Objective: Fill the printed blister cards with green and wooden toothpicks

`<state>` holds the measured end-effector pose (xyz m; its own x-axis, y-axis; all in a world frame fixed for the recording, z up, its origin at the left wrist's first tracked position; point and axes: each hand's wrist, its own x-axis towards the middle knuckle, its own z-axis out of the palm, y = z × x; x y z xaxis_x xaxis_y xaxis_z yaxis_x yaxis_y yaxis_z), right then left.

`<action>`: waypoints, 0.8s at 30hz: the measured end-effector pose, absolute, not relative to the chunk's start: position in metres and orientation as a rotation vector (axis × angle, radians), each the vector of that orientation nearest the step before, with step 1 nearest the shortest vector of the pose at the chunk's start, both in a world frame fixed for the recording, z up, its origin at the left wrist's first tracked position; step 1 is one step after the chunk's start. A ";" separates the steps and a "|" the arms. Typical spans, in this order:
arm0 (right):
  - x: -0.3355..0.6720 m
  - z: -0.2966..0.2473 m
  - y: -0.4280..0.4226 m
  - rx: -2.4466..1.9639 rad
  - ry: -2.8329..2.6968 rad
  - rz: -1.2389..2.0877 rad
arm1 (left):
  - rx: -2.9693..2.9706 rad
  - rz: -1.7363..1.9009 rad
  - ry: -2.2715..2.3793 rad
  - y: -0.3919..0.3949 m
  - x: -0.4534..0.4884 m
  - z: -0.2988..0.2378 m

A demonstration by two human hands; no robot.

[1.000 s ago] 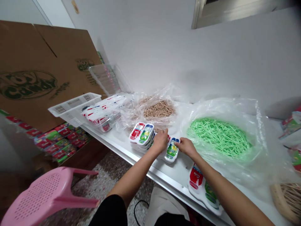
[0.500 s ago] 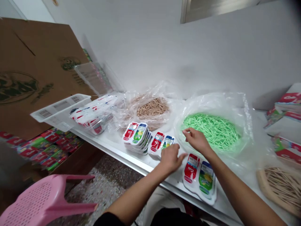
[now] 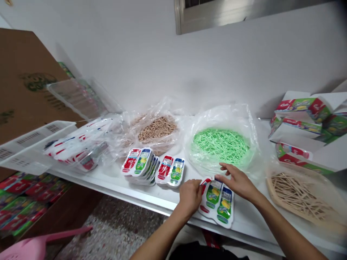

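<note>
At the table's front edge, two bottle-shaped candy packets (image 3: 225,207) with red and green prints lie partly over one another. My left hand (image 3: 190,195) is closed on the left edge of the upper packet (image 3: 213,193). My right hand (image 3: 238,180) has its fingers apart, its thumb at the top edge of the packets. Left of my left hand is another bottle-shaped packet (image 3: 170,171), beside a stack of similar packets (image 3: 137,162). Beyond my right hand, a clear plastic bag (image 3: 191,159) lies open around green sticks (image 3: 221,144).
Brown sticks (image 3: 157,129) fill another open bag. A white plastic basket (image 3: 35,144) and a bag of packets (image 3: 81,141) stand left. At right are a tray of brown sticks (image 3: 300,195) and printed boxes (image 3: 300,122). A pink stool (image 3: 24,249) is below left.
The view has turned right. My left hand has brought a packet onto the one at the front edge and closed on it. My right hand has come down to the packets' top.
</note>
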<state>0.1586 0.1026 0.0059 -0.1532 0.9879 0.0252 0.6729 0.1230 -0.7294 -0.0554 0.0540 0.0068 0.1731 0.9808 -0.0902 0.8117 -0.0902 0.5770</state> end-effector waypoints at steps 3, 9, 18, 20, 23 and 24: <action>0.163 0.010 0.090 -1.350 -1.761 1.220 | 1.513 0.850 1.376 0.054 -0.060 0.011; 0.161 0.021 0.074 -1.193 -1.604 1.518 | 0.864 0.872 0.931 0.062 -0.054 0.026; 0.173 0.035 0.064 -1.345 -1.770 0.972 | 1.115 0.907 1.060 0.059 -0.025 0.036; 0.174 0.044 0.065 -1.309 -1.793 0.913 | 0.964 0.886 0.945 0.059 -0.019 0.044; 0.171 0.055 0.067 -1.270 -1.851 0.830 | 0.724 0.898 0.824 0.058 -0.007 0.055; 0.169 0.057 0.068 -1.256 -1.878 0.807 | 0.675 0.894 0.806 0.057 -0.002 0.056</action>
